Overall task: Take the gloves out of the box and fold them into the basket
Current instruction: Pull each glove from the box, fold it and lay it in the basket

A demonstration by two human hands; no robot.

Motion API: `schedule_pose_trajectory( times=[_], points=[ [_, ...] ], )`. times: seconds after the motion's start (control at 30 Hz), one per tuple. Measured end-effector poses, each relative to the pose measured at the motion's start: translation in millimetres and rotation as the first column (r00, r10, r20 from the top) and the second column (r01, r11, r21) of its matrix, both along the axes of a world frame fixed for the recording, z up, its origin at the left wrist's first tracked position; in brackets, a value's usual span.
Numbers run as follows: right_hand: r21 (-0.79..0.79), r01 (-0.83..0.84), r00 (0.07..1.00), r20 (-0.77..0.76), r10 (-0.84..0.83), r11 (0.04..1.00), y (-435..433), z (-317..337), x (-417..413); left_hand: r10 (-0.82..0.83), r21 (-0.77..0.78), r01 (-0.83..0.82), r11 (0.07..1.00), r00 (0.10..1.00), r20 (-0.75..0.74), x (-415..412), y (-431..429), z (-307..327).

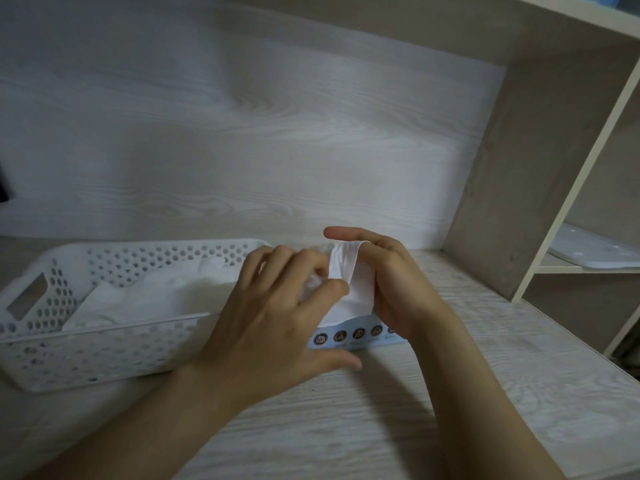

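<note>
Right of the white perforated plastic basket holding folded white gloves, left hand and right hand pinch one thin white glove, apparently mid-fold, above the pale-blue box.

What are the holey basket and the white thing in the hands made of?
The basket looks like matt white moulded plastic: stiff walls with even rows of holes. The glove seems to be thin white plastic film, bending in soft folds, though it could be thin cloth or paper.
</note>
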State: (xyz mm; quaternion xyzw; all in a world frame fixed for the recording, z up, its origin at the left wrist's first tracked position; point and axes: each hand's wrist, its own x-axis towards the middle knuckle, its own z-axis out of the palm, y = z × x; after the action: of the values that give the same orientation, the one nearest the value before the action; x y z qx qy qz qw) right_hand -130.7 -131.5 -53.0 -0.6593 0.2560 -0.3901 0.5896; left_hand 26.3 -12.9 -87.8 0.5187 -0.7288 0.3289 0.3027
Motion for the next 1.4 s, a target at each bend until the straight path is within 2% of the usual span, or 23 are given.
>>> schedule_pose_trajectory(
  times=[0.1, 0.2, 0.3, 0.4, 0.47, 0.57, 0.7, 0.8, 0.9, 1.0, 1.07, 1.2, 1.4],
  points=[
    [0.121, -0.176, 0.983, 0.082, 0.167, 0.977, 3, 2, 2, 0.020, -0.073, -0.017, 0.997, 0.999, 0.041, -3, -2, -3],
    [0.131, -0.202, 0.976, 0.104, 0.189, 0.971, 4, 4, 5, 0.000, -0.168, -0.001, 0.986, 1.000, -0.005, 1, -3, -3],
    [0.055, -0.126, 0.989, 0.085, 0.121, 0.991, 4, 4, 3, -0.042, -0.217, 0.018, 0.976, 0.994, -0.104, 6, -3, -2],
    [-0.121, -0.005, 1.000, 0.019, 0.007, 0.993, 3, 2, 1, -0.036, -0.213, -0.032, 0.977, 0.950, -0.309, 8, -1, 0],
    [-0.185, -0.010, 1.000, 0.015, 0.012, 0.983, 0, -1, 2, -0.018, -0.168, -0.055, 0.984, 0.916, -0.401, 8, 0, 2],
    [-0.178, -0.080, 0.997, -0.009, 0.080, 0.981, 0, -1, 4, -0.016, -0.141, -0.055, 0.989, 0.887, -0.461, 9, 1, 3],
    [-0.269, -0.099, 0.995, -0.035, 0.093, 0.958, 1, -2, 4, -0.019, -0.138, -0.058, 0.989, 0.866, -0.500, 8, 2, 3],
    [-0.237, -0.125, 0.992, -0.020, 0.124, 0.963, 5, -1, 2, -0.026, -0.131, -0.052, 0.990, 0.847, -0.531, 7, 2, 4],
    [-0.307, -0.125, 0.992, -0.059, 0.113, 0.943, 10, 0, 1, -0.026, -0.115, -0.049, 0.992, 0.818, -0.574, 10, 0, 5],
    [-0.348, -0.182, 0.983, -0.091, 0.160, 0.920, 12, 1, -1, 0.025, -0.066, -0.081, 0.995, 0.797, -0.604, 11, -2, 5],
    [-0.366, -0.159, 0.985, -0.115, 0.125, 0.917, 11, 1, -1, 0.055, -0.045, -0.102, 0.994, 0.798, -0.600, 11, -1, 6],
    [-0.415, -0.026, 0.998, -0.055, 0.003, 0.910, 12, -1, 5, 0.003, -0.040, -0.032, 0.999, 0.812, -0.583, 8, 2, 9],
    [-0.426, -0.031, 0.997, 0.057, 0.061, 0.904, 17, -1, 7, -0.016, -0.036, -0.005, 0.999, 0.825, -0.565, 11, 1, 10]
  ],
)
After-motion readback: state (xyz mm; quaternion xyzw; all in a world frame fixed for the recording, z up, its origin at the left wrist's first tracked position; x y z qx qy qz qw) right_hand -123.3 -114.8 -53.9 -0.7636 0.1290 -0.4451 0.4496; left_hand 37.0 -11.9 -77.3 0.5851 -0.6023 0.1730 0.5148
